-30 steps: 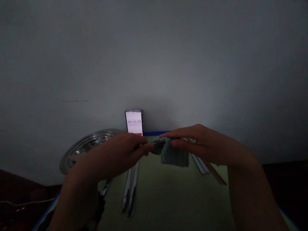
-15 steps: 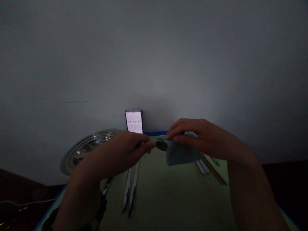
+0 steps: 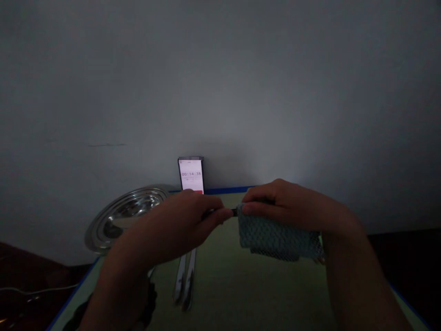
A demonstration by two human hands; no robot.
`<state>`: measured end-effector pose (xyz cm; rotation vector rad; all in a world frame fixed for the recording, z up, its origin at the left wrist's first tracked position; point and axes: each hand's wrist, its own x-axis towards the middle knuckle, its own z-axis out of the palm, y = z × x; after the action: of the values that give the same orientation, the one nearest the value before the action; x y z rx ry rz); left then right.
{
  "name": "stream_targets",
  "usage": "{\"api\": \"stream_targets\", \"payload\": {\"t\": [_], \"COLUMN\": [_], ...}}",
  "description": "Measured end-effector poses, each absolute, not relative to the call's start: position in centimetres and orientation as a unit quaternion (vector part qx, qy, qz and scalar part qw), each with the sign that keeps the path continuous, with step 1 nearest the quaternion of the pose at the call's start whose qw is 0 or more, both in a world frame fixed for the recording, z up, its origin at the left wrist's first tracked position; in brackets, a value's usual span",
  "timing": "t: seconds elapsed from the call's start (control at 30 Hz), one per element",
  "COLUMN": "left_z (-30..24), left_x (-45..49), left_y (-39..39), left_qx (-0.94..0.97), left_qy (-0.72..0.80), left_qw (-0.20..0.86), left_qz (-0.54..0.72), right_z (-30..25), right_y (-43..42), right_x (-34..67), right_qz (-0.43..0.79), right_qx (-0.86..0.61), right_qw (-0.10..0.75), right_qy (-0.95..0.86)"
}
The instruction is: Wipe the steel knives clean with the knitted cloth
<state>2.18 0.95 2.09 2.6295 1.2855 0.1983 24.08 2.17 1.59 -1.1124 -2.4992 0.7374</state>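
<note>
My left hand (image 3: 203, 216) is closed, with thumb and fingers pinching a thin, dark metal piece of cutlery (image 3: 234, 212). Its short exposed part points to the right; whether it is a spoon, fork or knife cannot be seen. Around its other end lies a textured blue-green cloth (image 3: 272, 232), pinched by the fingers and thumb of my right hand (image 3: 275, 202). The cloth hangs down in front below that hand. Two knives (image 3: 186, 280) lie side by side on the table, below my left hand.
A shiny round steel dish (image 3: 99, 230) stands at the left, partly behind my left arm. A phone (image 3: 191, 174) showing a timer leans against the wall (image 3: 220, 92). The pale green table (image 3: 234, 285) has a blue edge. A white cable (image 3: 44, 290) runs at far left.
My right hand has moved slightly lower, and the cloth now hangs wider, covering the cutlery and chopsticks on the right. My left hand has shifted a little to the right.
</note>
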Motion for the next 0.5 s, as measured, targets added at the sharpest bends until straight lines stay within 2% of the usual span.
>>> {"api": "stream_targets", "payload": {"t": [0.23, 0.5], "left_z": [1.54, 1.51], "left_x": [2.06, 2.3], "left_y": [1.57, 1.53], "left_qx": [0.893, 0.889], "left_qy": [0.427, 0.431], "left_qw": [0.122, 0.14], "left_qz": [0.08, 0.065], "right_z": [1.4, 1.3], "right_y": [2.34, 2.4], "right_x": [23.92, 23.51], "right_qz": [0.252, 0.246], "right_qx": [-0.424, -0.428], "right_qw": [0.172, 0.129], "right_qy": [-0.853, -0.86]}}
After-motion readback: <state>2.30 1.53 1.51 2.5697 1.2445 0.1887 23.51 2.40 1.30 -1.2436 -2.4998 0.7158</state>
